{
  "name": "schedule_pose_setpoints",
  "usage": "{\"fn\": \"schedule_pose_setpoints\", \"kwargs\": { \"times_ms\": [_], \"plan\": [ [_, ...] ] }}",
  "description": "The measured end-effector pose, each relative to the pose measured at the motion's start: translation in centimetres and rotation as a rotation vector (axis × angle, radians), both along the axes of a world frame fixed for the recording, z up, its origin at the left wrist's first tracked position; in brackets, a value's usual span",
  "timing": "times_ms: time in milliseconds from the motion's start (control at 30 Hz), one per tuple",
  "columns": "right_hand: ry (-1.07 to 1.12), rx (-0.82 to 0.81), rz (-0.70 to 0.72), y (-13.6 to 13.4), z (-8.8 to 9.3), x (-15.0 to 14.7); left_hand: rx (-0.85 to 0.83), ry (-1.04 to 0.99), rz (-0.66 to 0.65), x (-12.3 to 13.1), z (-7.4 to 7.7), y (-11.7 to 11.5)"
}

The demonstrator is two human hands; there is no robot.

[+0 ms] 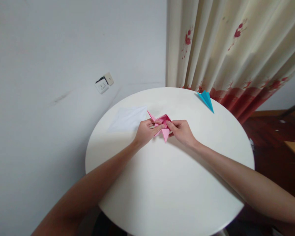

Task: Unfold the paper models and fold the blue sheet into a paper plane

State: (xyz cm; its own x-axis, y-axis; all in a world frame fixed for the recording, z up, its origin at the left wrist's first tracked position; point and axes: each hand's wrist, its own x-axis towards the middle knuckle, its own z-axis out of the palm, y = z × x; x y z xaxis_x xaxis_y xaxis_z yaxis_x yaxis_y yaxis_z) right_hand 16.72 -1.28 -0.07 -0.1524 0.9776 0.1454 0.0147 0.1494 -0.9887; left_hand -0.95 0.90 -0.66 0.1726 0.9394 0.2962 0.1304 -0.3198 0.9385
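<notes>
A pink folded paper piece (165,133) with several pointed flaps is held between my two hands, over the middle of the round white table (167,183). My left hand (147,131) is closed on its left side, thumb laid across the folds. On the right side, my right hand (180,129) pinches the paper between thumb and fingers. One thin point sticks out to the upper left, and a wider one points down toward me. My fingers hide part of the folds.
A blue paper plane (206,101) lies near the table's back right edge. Flat on the left side is a thin white sheet or bag (126,118). Behind stand a white wall with a socket (102,86) and a cream curtain (211,42) with red flowers.
</notes>
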Motion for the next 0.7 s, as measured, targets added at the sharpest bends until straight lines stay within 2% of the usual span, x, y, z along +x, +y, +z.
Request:
{"fn": "schedule_pose_setpoints", "kwargs": {
  "times_ms": [167, 367, 567, 700],
  "plan": [
    [-0.016, 0.014, -0.005, 0.2, -0.4, 0.0, 0.054, 0.084, 0.057, -0.1, -0.3, 0.3],
    [-0.18, -0.02, -0.14, 0.9, -1.1, 0.7, 0.203, 0.083, 0.002, -0.3, -0.2, 0.4],
    [-0.276, -0.048, -0.249, 1.4, -1.0, 1.4, 0.202, -0.083, 0.01, -0.2, -0.5, 0.3],
    [-0.35, 0.068, -0.265, 1.4, -1.2, 1.3, 0.058, -0.337, 0.006, 0.0, -1.0, 0.8]
  ]
}}
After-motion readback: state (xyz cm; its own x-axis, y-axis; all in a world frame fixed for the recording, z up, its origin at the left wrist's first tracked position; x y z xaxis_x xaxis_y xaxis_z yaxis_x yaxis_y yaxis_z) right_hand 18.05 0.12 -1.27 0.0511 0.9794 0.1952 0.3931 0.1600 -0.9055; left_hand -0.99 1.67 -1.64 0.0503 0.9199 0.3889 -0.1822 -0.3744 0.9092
